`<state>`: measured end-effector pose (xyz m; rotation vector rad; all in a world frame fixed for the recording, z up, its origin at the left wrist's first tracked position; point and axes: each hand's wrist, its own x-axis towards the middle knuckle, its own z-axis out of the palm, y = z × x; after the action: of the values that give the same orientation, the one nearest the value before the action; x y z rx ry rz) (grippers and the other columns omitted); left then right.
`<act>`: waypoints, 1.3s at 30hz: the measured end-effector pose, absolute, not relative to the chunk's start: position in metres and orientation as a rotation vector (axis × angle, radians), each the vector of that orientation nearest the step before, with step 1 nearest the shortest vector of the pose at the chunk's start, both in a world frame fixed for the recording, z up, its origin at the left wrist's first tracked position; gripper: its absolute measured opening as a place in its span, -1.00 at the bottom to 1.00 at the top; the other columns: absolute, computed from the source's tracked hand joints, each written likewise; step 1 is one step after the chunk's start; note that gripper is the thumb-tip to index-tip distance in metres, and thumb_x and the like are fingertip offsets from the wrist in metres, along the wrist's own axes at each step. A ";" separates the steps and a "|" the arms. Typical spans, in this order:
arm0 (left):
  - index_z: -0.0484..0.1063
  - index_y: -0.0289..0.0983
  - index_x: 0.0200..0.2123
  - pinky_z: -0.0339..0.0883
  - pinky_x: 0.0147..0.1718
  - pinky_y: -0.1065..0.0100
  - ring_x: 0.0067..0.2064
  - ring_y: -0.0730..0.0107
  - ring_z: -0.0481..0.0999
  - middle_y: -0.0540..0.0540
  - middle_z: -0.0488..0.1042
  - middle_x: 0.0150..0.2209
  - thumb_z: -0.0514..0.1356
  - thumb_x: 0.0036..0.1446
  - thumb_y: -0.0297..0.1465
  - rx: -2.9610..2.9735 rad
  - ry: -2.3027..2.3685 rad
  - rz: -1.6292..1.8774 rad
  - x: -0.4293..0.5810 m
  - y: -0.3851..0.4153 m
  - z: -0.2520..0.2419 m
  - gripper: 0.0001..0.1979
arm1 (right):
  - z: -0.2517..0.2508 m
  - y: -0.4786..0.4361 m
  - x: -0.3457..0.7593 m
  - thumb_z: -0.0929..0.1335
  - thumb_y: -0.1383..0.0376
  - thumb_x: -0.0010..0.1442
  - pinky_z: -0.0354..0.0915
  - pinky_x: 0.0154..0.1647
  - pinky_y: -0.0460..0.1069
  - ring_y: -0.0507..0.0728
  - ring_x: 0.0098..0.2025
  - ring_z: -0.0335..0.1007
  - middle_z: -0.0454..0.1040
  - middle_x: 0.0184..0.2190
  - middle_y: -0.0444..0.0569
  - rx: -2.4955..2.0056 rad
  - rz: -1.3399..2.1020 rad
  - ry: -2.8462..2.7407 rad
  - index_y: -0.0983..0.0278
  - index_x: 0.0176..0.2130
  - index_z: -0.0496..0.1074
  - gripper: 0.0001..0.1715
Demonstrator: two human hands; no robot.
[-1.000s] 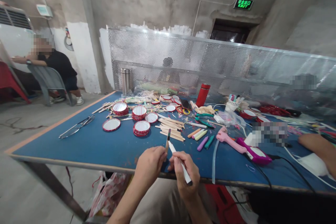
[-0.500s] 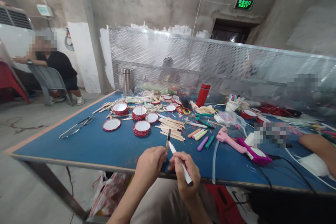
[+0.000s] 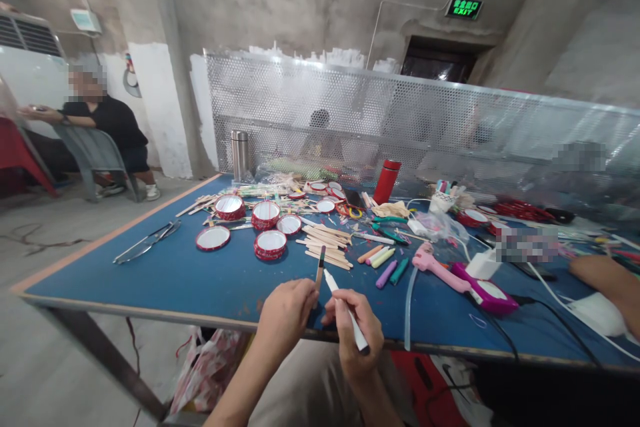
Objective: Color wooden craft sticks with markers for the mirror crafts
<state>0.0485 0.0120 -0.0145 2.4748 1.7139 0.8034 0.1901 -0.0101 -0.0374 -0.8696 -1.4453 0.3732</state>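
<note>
Near the table's front edge, my left hand pinches a wooden craft stick held upright, its upper end coloured dark. My right hand is closed around a white marker pen, its tip pointing up and left, close beside the stick. Just beyond my hands lies a pile of plain craft sticks. Purple, teal, yellow and orange crayon-like sticks rest to the right of that pile. Several round red-rimmed pieces with white tops stand to the left.
A pink glue gun with a cord lies at right, next to a white charger block. Tongs lie at left. A red flask and a steel flask stand by the perforated metal screen. Another person's arm rests at far right.
My right hand has drawn the marker slightly right and down, so its tip is now a little away from the stick. My left hand stays in place.
</note>
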 end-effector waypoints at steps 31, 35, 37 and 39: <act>0.35 -0.22 -0.42 0.20 -0.36 0.39 -0.33 0.33 0.50 -0.03 0.52 -0.41 -0.02 0.31 -0.41 2.448 1.740 0.768 0.049 0.010 -0.011 -0.74 | -0.035 -0.011 0.189 0.26 0.30 0.28 0.38 -0.43 -0.10 0.00 -0.52 0.45 0.50 -0.42 -0.15 -0.883 0.368 -1.427 0.22 -0.19 0.42 -0.85; 0.35 -0.22 -0.43 0.19 -0.36 0.38 -0.33 0.32 0.50 -0.03 0.52 -0.42 -0.01 0.30 -0.40 2.465 1.739 0.772 0.049 0.010 -0.012 -0.74 | -0.033 -0.010 0.189 0.25 0.32 0.29 0.38 -0.43 -0.11 -0.01 -0.51 0.45 0.48 -0.39 -0.15 -0.852 0.381 -1.455 0.21 -0.18 0.41 -0.85; 0.36 -0.22 -0.42 0.19 -0.37 0.38 -0.33 0.32 0.50 -0.04 0.52 -0.42 -0.02 0.30 -0.41 2.468 1.736 0.783 0.049 0.011 -0.012 -0.74 | -0.033 -0.010 0.189 0.25 0.32 0.29 0.38 -0.43 -0.11 -0.01 -0.51 0.45 0.48 -0.40 -0.15 -0.856 0.381 -1.466 0.21 -0.17 0.40 -0.85; 0.35 -0.22 -0.42 0.20 -0.37 0.39 -0.34 0.33 0.50 -0.03 0.52 -0.42 -0.02 0.30 -0.41 2.469 1.726 0.797 0.049 0.011 -0.012 -0.74 | -0.034 -0.010 0.189 0.25 0.32 0.28 0.38 -0.42 -0.11 -0.01 -0.51 0.44 0.48 -0.41 -0.15 -0.866 0.380 -1.461 0.21 -0.18 0.41 -0.85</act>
<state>0.0490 0.0114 -0.0124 2.4687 1.7260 0.7971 0.1888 -0.0102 -0.0335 -0.8659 -1.4607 0.3797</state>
